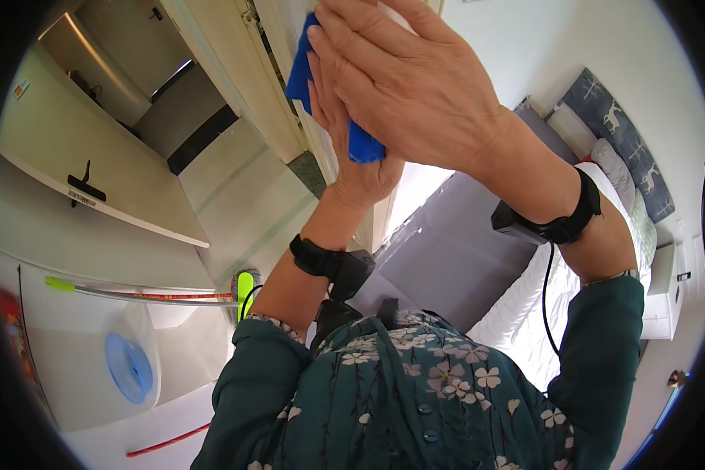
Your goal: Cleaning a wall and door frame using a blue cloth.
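Both my hands are raised together at the top of the view, close to a white door frame (345, 86). A blue cloth (298, 74) shows between and beside them, with one corner hanging below my right palm. My right hand (415, 90) lies across the front, its fingers bent over the cloth. Partly hidden behind it, my left hand (343, 145) has its fingers curled around the cloth's left part. The fingertips of my right hand run to the upper edge, and the middle of the cloth is covered.
A grey floor (462, 243) and a bed with a white quilt (517, 329) are on the right. To the left are an open white door (117, 176) with a black handle, a mop (245, 294), and a blue basin (128, 366).
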### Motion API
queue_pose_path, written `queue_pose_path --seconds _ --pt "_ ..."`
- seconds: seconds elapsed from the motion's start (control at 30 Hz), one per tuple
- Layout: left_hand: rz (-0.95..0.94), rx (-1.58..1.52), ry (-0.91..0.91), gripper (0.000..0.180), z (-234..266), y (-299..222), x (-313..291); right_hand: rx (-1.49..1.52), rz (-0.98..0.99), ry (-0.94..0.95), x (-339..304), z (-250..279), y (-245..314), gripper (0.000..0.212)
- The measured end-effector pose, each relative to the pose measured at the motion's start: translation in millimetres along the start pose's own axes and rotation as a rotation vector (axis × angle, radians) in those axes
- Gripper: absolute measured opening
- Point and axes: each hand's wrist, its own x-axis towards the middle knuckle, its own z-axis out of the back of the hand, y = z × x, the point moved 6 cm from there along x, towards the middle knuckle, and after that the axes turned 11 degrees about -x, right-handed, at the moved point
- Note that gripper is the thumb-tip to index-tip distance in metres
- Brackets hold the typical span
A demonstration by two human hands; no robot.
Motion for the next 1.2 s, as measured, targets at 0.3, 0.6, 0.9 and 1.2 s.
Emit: queue_pose_path --seconds 0.3,0.6,0.9,1.2 --pt "0.263 -0.071 -0.006 0.089 -30 16 -134 -0.159 0.191 0.207 -35 -35 40 0.051" --pt "0.175 0.048 0.047 0.089 -16 0 -30 0.071 0.111 -0.042 -23 -27 26 0.042" --pt "0.560 -0.255 -0.174 0.095 -47 39 -188 -0.059 0.316 0.254 -50 -54 73 0.049" --pt "0.331 -0.027 -0.088 0.098 -34 8 -97 0.237 0.125 0.170 -46 -51 78 0.044"
